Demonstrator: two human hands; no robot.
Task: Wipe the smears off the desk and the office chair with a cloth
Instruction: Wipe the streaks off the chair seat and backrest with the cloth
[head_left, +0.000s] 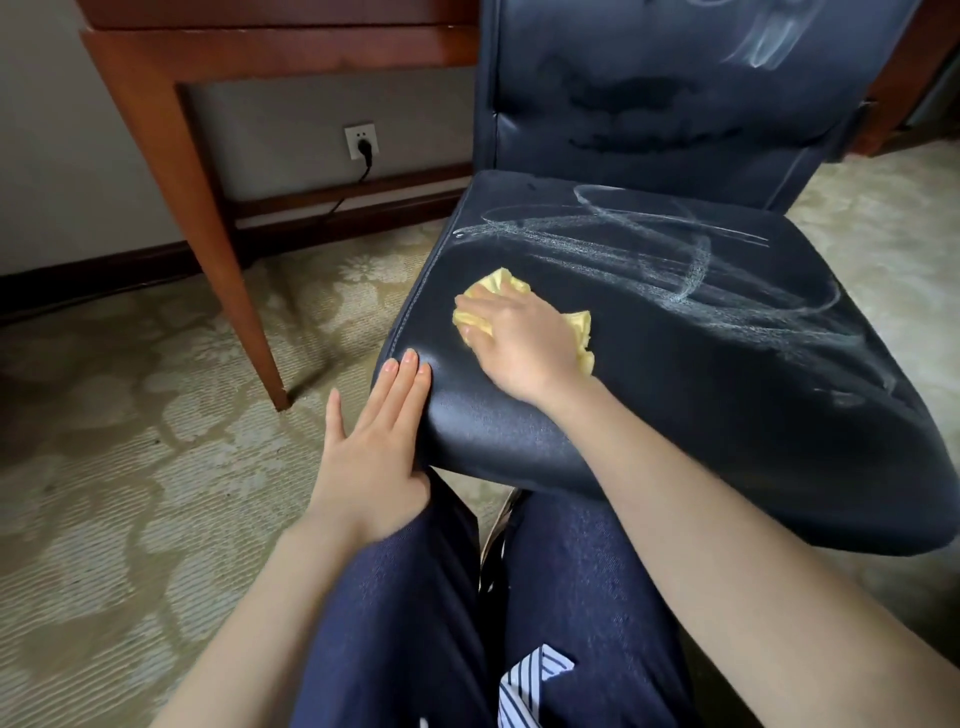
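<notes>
A dark blue leather office chair (727, 395) fills the right half of the view. White chalky smears (654, 244) loop across the back half of its seat, and another white smear (763, 41) marks the top of the backrest. My right hand (514, 343) presses a crumpled yellow cloth (582, 332) onto the seat's front left part, fingers curled over it. With straight fingers, my left hand (374, 441) rests flat against the seat's front left corner. The wooden desk (208, 52) stands at the upper left; its top is out of view.
A desk leg (218, 249) slants down to the patterned beige carpet (130, 467) left of the chair. A wall socket (361, 141) with a black plug and cable sits under the desk. My legs in dark trousers (415, 623) are in front of the chair.
</notes>
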